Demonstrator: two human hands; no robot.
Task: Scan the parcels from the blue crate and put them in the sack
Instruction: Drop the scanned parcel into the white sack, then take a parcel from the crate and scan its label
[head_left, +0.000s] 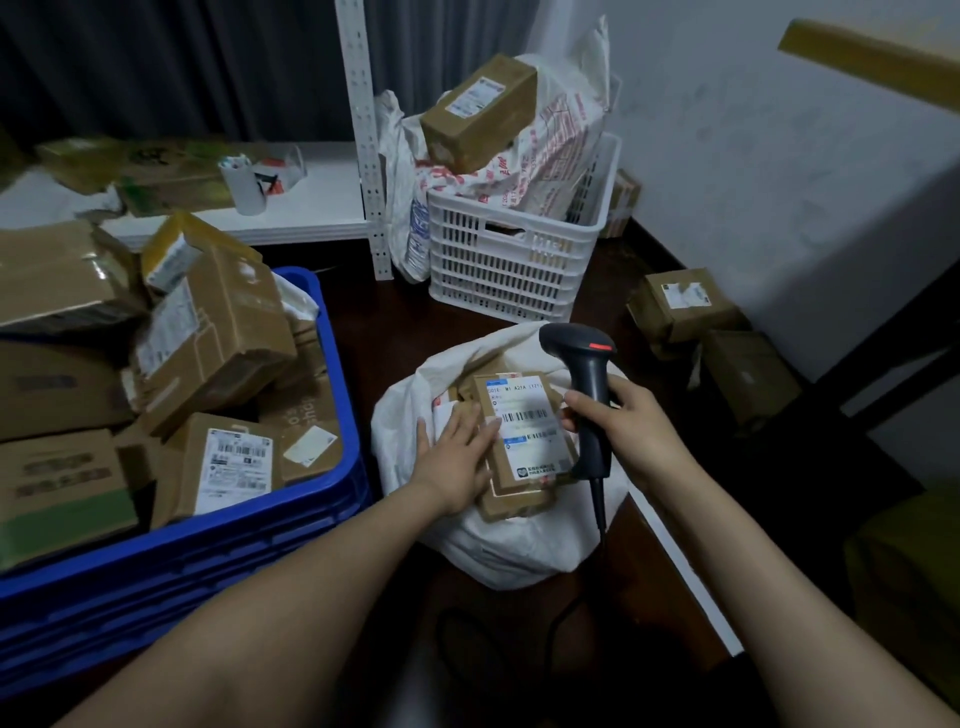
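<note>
A: Where is the labelled cardboard parcel (524, 436) located?

B: In the mouth of the white sack (511, 545), label upward, just beside the blue crate (218, 551) of parcels.

A: How are the hands shown?

B: The left hand (457, 457) is laid flat, fingers extended, on the parcel; the right hand (628, 421) is closed around the barcode scanner (587, 384).

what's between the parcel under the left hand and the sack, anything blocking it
Nothing visible. The parcel already lies in the open mouth of the sack, on other parcels, with the left hand flat on it. The right hand holds the scanner beside it.
</note>
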